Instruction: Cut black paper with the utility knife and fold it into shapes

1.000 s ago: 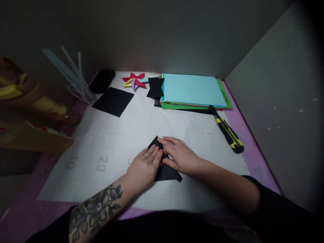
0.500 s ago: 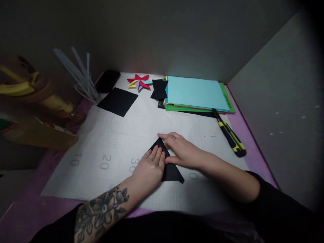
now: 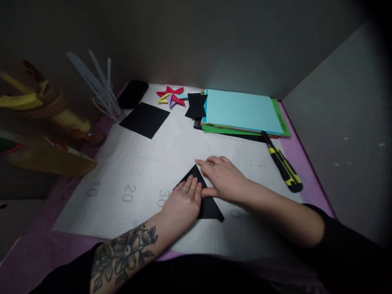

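Observation:
A folded piece of black paper [image 3: 211, 209] lies on the white gridded sheet in front of me, its pointed top facing away. My left hand [image 3: 183, 204] rests flat across it, fingers stretched out and pressing it down, hiding part of its left side. At the paper's right edge is my right hand [image 3: 226, 177], the thumb touching the edge and the index finger reaching to the top point. The thumb and index finger are apart, with nothing gripped between them.
Further back lie a black paper square [image 3: 145, 119], a phone [image 3: 133, 94], folded colored paper pieces [image 3: 172, 97] and a notched black piece [image 3: 196, 105]. A stack of colored paper [image 3: 241, 109] and a utility knife [image 3: 284, 167] are right. A cup of clear sticks [image 3: 108, 104] stands left.
The view has shifted slightly, so the surroundings appear a little to the right. My right index finger has lifted slightly from the paper's top point; both hands otherwise keep their places.

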Demonstrator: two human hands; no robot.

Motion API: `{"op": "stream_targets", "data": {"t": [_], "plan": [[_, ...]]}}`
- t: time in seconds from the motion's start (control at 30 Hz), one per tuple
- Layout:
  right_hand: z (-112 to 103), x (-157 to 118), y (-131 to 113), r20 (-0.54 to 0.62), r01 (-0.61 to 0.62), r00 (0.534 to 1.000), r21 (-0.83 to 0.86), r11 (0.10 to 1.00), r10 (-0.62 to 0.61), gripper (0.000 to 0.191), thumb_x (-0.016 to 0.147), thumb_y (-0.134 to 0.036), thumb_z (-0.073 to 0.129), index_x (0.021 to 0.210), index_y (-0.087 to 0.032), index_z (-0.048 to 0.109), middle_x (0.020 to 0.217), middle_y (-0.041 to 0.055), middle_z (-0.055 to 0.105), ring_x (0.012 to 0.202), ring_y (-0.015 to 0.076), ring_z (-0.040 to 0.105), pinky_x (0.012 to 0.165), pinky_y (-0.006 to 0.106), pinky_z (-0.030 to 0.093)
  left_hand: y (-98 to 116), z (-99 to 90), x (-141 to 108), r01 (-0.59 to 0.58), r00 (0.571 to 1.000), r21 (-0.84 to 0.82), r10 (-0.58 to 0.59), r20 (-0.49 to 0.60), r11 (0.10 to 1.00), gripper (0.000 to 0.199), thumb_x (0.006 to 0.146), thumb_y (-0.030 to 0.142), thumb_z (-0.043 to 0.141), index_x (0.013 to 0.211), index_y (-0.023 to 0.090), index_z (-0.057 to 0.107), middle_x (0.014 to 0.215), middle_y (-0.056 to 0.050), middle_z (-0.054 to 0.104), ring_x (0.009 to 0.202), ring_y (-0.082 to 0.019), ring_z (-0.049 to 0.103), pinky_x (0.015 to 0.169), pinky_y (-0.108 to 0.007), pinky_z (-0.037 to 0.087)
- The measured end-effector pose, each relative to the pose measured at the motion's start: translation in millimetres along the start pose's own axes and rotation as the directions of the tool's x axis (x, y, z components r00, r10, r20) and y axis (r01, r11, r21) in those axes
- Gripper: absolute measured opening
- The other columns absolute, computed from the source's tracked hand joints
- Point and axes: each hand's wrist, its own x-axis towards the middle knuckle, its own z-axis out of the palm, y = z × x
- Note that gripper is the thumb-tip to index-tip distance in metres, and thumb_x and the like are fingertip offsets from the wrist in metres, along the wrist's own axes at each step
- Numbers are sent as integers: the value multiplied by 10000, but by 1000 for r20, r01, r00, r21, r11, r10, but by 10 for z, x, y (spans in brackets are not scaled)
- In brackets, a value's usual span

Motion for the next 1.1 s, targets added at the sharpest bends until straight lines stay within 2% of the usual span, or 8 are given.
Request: {"op": "stream_targets", "data": {"t": [0.13,0.27,0.37,0.53,0.77,0.87,0.97,1.1], "plan": [[31,-12,50,-39,-17,999,-15,1000,17,889,661,-630,720,1323,-102,450,1187,201,634,1222,380,450,943,502,342,9,-19,10,5,1000,6,-5,-16,1000,355,890,81,421,1176,-13,611,1221,-240,612,1171,-319,575,921,-406,503],[59,-42,51,-64,38,997,3,999,-38,728,717,-549,720,1276,-142,494,1291,188,577,1313,375,370,972,506,333,21,-19,15,13,1000,3,-13,2,1000,362,895,83,411,1186,-13,604,1235,-240,603,1181,-319,567,932,-416,497],[28,-28,31,-21,109,994,52,993,-108,609,767,-481,703,1249,-160,517,1291,161,584,1302,350,400,992,493,340,25,-6,11,22,999,-12,-22,24,1000,372,903,85,400,1206,-29,584,1250,-260,583,1199,-328,550,943,-432,486],[-51,47,3,-16,198,980,134,971,-198,566,773,-349,692,1257,-118,509,1203,179,618,1221,308,479,1004,477,361,34,25,5,37,998,-68,-33,50,997,386,913,84,379,1237,-35,552,1286,-273,550,1236,-314,520,989,-436,449],[-42,109,22,-20,300,953,180,937,-301,536,780,-228,622,1287,-106,496,1172,166,616,1130,271,529,1024,468,364,109,30,-6,131,991,-135,-130,18,982,553,942,404,418,1235,-42,562,1311,-264,540,1268,-344,479,1034,-453,405],[14,86,38,-28,266,963,259,929,-268,551,780,-236,638,1299,-122,492,1147,155,625,1140,271,526,992,453,409,118,14,-21,127,992,-129,-127,9,984,572,944,430,412,1236,-37,567,1317,-260,536,1268,-343,480,1033,-454,402],[83,22,29,-19,180,982,356,917,-185,581,807,-240,627,1346,-135,437,1243,176,581,1208,267,502,962,432,452,117,-5,-29,133,991,-119,-133,14,984,549,948,409,412,1240,-29,568,1313,-252,543,1273,-343,474,1017,-453,414],[87,-16,-12,-2,148,988,328,933,-156,563,847,-246,583,1368,-142,397,1338,184,520,1265,261,467,995,427,438,161,-32,-12,160,987,-118,-155,45,980,519,950,379,416,1251,-19,561,1309,-241,553,1288,-343,456,1002,-463,425]]}}
